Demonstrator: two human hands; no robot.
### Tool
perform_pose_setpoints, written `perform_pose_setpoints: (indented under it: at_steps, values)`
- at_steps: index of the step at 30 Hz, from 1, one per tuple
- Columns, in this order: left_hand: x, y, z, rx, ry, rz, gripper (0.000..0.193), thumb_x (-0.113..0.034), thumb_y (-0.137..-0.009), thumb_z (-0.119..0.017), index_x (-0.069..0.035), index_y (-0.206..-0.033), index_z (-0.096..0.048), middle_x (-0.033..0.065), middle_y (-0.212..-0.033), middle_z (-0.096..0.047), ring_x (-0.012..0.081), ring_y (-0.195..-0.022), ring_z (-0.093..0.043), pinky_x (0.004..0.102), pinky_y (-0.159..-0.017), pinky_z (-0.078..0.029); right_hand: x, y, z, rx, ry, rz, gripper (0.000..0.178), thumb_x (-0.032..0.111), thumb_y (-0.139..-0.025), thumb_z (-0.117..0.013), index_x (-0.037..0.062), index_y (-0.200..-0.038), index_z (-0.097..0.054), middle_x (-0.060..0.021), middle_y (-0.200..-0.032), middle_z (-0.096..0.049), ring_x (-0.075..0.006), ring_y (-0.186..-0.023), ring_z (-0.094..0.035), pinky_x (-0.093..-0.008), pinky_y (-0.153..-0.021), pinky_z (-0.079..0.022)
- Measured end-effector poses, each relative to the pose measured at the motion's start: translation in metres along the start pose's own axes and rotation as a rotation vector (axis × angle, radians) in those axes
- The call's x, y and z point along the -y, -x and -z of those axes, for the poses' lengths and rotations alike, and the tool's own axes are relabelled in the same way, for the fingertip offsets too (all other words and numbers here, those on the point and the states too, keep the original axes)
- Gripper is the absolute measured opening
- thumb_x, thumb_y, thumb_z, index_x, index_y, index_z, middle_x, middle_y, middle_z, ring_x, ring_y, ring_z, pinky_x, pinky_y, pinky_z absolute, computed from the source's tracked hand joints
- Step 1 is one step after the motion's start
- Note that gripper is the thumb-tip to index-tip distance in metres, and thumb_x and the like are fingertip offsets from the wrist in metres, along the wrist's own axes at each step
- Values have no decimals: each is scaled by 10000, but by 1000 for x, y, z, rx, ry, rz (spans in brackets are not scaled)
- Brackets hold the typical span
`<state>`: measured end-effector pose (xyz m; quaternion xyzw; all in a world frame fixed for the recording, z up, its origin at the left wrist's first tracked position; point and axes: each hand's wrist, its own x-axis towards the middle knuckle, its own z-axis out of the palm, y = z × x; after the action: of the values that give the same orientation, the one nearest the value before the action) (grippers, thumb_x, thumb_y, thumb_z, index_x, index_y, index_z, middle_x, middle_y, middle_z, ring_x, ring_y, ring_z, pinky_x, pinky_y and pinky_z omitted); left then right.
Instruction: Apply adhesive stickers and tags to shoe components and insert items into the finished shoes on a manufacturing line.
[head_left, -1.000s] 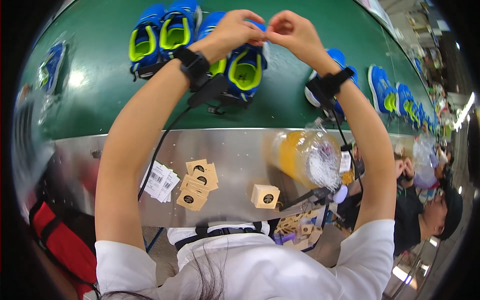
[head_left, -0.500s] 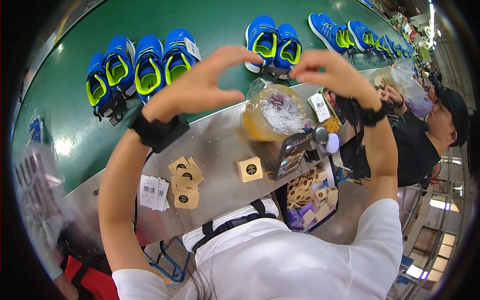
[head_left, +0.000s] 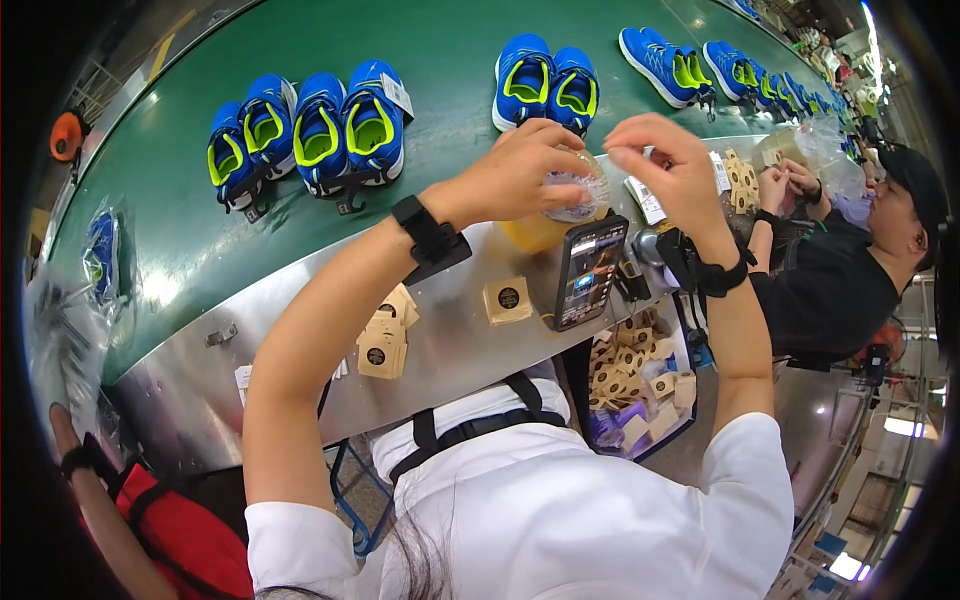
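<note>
My left hand reaches over a round yellow tub, its fingers apart above the clear plastic bits inside. Nothing shows between the fingers. My right hand hovers just right of the tub, fingers curled in with the tips close together; whatever they hold, if anything, is too small to make out. Beyond my hands stands a pair of blue sneakers with lime linings. Further left are two more pairs of blue sneakers, one shoe bearing a white tag.
A phone leans upright by the tub. Kraft tags lie in stacks on the metal ledge. Below, a bin holds more tags. A co-worker sits at right; another person's arm shows at lower left. More sneakers line the green belt.
My left hand has moved right to the tub. My right hand has shifted slightly right and down. The left-hand sneakers have shifted right in view.
</note>
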<state>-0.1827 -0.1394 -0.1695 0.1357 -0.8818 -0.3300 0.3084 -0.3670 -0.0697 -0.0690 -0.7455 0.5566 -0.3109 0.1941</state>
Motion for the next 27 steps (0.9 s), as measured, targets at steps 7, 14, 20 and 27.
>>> perform_pose_setpoints:
  at_steps: [7, 14, 20, 27]
  values:
    - [2, 12, -3, -69, -209, 31, 280, -304, -814, -674, -85, -985, -703, 97, -1256, -544, 303, -1215, -430, 412, -1009, -352, 28, 11, 11, -668, -497, 184, 144, 129, -961, -497, -13, -982, -504, -226, -962, -651, -285, -873, -664, -367, -802, -543]
    - [-29, 94, 70, -422, -120, 129, 357, -161, -803, -695, -21, -1117, -596, 122, -1115, -595, 264, -1072, -547, 340, -940, -420, 85, 85, -27, -264, -685, -28, 142, 161, -965, -488, 20, -976, -501, -61, -661, -505, -133, -485, -505, -277, -463, -462]
    - [-59, 234, 86, -503, -60, 732, 214, -117, -804, -679, 13, -969, -644, 99, -904, -660, 196, -833, -633, 274, -761, -481, 102, 94, -156, 664, -345, -196, 226, 149, -854, -621, 38, -1031, -533, -100, -824, -595, -230, -704, -605, -329, -618, -475]
    - [-66, 287, 48, -375, -498, 1067, 318, -290, -727, -740, -32, -773, -561, 93, -803, -561, 265, -735, -560, 377, -605, -435, 95, 98, -241, 421, 215, 138, 291, 209, -771, -699, 49, -957, -542, -129, -863, -624, -333, -722, -610, -392, -617, -488]
